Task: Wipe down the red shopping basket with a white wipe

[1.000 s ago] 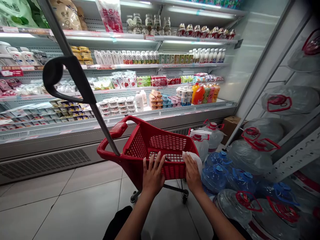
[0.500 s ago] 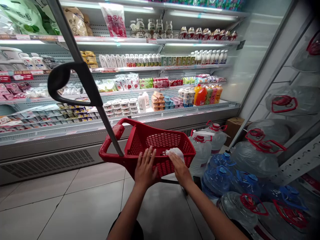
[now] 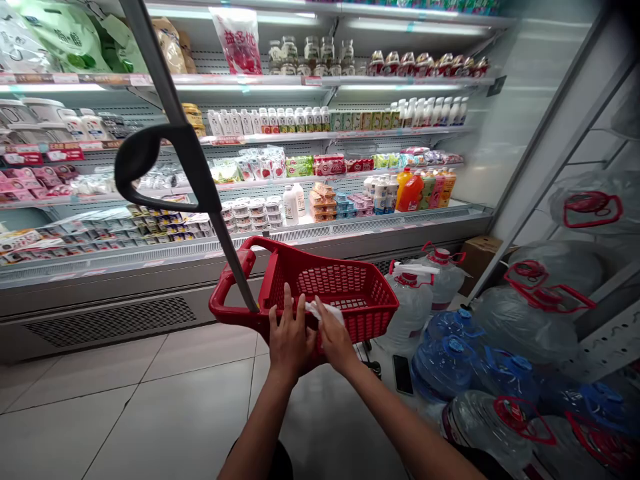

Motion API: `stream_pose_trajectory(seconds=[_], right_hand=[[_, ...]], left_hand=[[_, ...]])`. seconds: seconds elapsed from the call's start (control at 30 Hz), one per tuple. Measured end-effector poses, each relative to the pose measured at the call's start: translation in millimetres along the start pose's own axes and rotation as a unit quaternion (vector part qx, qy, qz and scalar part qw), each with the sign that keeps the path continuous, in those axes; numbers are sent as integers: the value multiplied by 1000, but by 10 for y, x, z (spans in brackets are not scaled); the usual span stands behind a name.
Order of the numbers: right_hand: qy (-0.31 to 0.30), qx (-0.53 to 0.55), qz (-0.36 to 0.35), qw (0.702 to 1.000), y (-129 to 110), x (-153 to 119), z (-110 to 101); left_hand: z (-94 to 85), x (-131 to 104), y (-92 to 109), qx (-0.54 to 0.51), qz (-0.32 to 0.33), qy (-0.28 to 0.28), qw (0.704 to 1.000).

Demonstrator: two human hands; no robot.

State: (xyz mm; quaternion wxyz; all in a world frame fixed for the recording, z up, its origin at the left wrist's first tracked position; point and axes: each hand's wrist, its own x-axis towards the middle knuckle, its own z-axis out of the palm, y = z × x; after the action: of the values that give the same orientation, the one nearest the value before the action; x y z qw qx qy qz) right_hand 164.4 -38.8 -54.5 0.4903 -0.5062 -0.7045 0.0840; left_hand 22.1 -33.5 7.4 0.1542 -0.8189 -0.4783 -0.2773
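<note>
In front of me stands a red plastic shopping basket (image 3: 367, 320) on a frame, with a grey pole and black handle (image 3: 193, 167) rising at its left. My left hand (image 3: 291, 337) rests against the near rim with its fingers stretched and spread, holding nothing. Just right of it, my right hand (image 3: 336, 340) has closed on a crumpled white cloth or tissue (image 3: 327, 311), pressed to the same rim. Part of the cloth hides under my fingers. The basket's mesh floor shows through its top.
A refrigerated display (image 3: 320, 220) with bottles, cups and packs spans the back. Large clear water jugs (image 3: 407, 303) and blue-capped jugs (image 3: 443, 363) crowd the right side. A dark phone (image 3: 403, 375) lies on the tiled floor (image 3: 195, 400) beside the jugs.
My right hand has slid left along the basket's near rim with the white cloth, coming close to my left hand. The left hand stays on the rim. The view has shifted slightly.
</note>
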Motion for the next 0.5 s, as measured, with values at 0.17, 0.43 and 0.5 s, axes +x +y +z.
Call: stream_pose_trajectory(seconds=[0.17, 0.43, 0.5], right_hand=[[-47, 102, -42, 993, -439, 197, 149], [-69, -79, -135, 985, 86, -57, -261], [-67, -117, -127, 983, 362, -202, -466]], left_hand=[[-144, 1, -20, -10, 20, 10, 1000], [35, -95, -65, 10, 53, -20, 998], [84, -124, -91, 19, 60, -39, 997]])
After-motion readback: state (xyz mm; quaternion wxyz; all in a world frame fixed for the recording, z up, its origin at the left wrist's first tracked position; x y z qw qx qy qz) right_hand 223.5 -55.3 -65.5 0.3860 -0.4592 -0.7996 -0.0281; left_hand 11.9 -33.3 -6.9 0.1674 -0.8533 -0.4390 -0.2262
